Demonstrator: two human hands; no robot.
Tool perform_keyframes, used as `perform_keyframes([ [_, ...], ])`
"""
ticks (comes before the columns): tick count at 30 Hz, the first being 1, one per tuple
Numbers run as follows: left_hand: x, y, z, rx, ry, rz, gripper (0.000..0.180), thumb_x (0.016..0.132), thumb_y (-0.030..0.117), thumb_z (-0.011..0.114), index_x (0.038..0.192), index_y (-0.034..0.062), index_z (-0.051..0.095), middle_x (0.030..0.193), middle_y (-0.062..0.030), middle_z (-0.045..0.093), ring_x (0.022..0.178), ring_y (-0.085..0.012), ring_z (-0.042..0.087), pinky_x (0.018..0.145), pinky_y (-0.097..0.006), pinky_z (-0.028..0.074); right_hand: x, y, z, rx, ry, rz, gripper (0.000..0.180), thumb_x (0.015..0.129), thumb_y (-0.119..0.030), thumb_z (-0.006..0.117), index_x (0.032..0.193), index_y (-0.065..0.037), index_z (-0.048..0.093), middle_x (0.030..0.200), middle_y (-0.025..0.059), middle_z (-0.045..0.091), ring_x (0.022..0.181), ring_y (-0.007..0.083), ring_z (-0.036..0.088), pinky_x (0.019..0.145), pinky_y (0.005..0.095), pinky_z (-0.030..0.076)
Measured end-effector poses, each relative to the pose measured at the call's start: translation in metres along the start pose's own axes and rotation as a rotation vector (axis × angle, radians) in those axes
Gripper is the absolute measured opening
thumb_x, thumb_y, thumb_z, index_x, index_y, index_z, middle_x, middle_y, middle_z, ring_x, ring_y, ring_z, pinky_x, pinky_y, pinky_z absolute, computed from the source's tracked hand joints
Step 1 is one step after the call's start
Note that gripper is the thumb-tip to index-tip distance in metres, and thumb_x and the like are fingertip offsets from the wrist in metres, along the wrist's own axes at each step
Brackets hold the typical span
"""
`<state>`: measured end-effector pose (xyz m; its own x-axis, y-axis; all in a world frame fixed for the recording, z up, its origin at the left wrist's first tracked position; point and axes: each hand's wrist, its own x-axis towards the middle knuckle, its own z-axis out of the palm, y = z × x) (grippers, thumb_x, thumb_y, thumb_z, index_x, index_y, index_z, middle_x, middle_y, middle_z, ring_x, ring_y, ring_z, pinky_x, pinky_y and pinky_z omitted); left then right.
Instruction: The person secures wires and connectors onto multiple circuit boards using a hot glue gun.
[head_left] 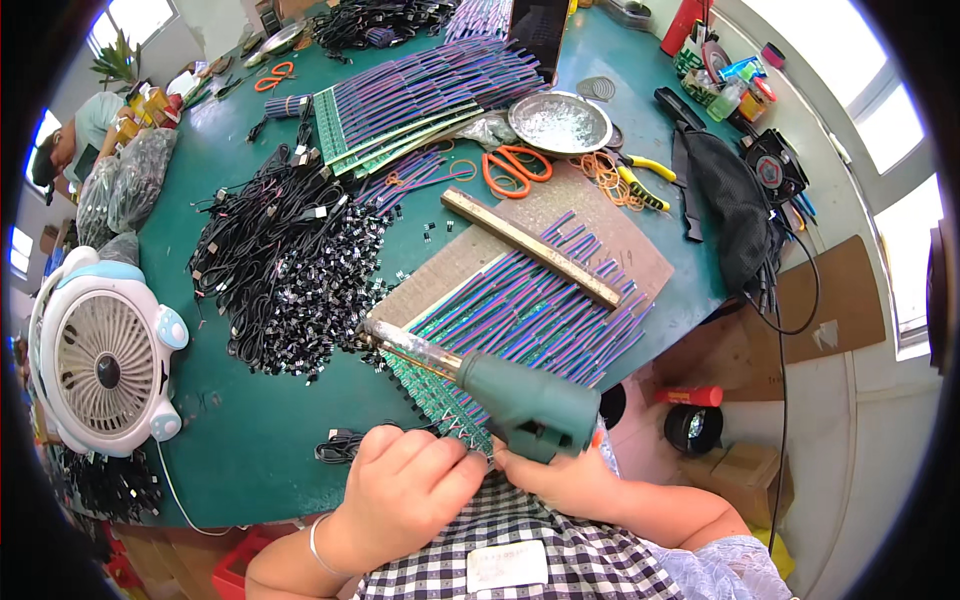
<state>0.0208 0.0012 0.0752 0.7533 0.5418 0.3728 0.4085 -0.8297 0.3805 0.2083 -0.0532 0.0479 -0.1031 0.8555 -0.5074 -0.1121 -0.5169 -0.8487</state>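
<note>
In my right hand (575, 483) is a dark green soldering gun (530, 400), its fingers wrapped around the grip. The gun's long metal barrel points left across the near-left edge of a green circuit board panel (425, 385). Purple-blue striped wires (530, 310) run in rows from the panel over a brown board (640, 250), with a wooden bar (535, 248) lying across them. My left hand (415, 490) is closed at the panel's near corner, thumb and fingers pressed together; what they pinch is hidden.
Left of the board lie a heap of small black connectors (320, 290) and black cables (240, 245). Farther back are wired panels (400, 100), a metal bowl (560, 123), orange scissors (515, 170) and yellow-handled pliers (645, 180). A white fan (105, 345) stands left; a person (75, 140) sits beyond.
</note>
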Motion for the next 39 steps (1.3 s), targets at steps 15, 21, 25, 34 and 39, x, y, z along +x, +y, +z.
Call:
perform_keyframes([
  [15,-0.031,-0.029,0.035,0.024,0.151,-0.3,0.019,0.069,0.005,0.072,0.086,0.0119,0.066,0.077,0.0014,0.059,0.071,-0.0171,0.057,0.07,-0.034,0.037,-0.043,0.045,-0.064,-0.256,-0.005,-0.38,0.031,0.087,-0.006,0.056,0.117,0.002,0.054,0.089,0.0117,0.067,0.09,0.0178,0.066,0.08,0.033,0.053],
  [21,-0.029,-0.037,0.043,0.036,0.175,-0.254,0.022,0.068,0.003,0.073,0.088,0.0103,0.066,0.074,0.0003,0.056,0.068,-0.0184,0.057,0.066,-0.034,0.04,-0.06,0.072,-0.07,-0.031,0.11,-0.316,0.029,0.085,-0.013,0.063,0.108,0.004,0.057,0.088,0.0108,0.067,0.078,0.0166,0.067,0.071,0.0292,0.054],
  [25,-0.029,-0.036,0.043,0.053,0.163,-0.26,0.024,0.067,0.003,0.073,0.088,0.009,0.066,0.073,-0.0009,0.056,0.068,-0.0194,0.057,0.065,-0.035,0.041,-0.054,0.085,-0.081,-0.179,-0.085,-0.383,0.034,0.084,-0.011,0.065,0.113,0.003,0.054,0.086,0.0096,0.065,0.072,0.0158,0.065,0.069,0.0286,0.053],
  [34,-0.019,-0.04,0.045,0.03,0.217,-0.315,0.019,0.064,0.0,0.071,0.078,0.0076,0.06,0.071,-0.0028,0.056,0.065,-0.0224,0.054,0.065,-0.036,0.04,-0.049,0.048,-0.056,0.125,0.05,-0.331,0.044,0.088,-0.008,0.057,0.129,0.002,0.046,0.096,0.0117,0.065,0.084,0.0179,0.064,0.08,0.0315,0.051],
  [39,-0.016,-0.035,0.04,0.015,0.199,-0.389,0.017,0.065,0.002,0.065,0.076,0.0092,0.054,0.07,-0.002,0.054,0.066,-0.0225,0.052,0.071,-0.037,0.037,-0.038,0.035,-0.036,0.255,0.158,-0.218,0.037,0.079,0.004,0.047,0.116,0.007,0.049,0.095,0.0242,0.064,0.076,0.0273,0.065,0.071,0.0383,0.055],
])
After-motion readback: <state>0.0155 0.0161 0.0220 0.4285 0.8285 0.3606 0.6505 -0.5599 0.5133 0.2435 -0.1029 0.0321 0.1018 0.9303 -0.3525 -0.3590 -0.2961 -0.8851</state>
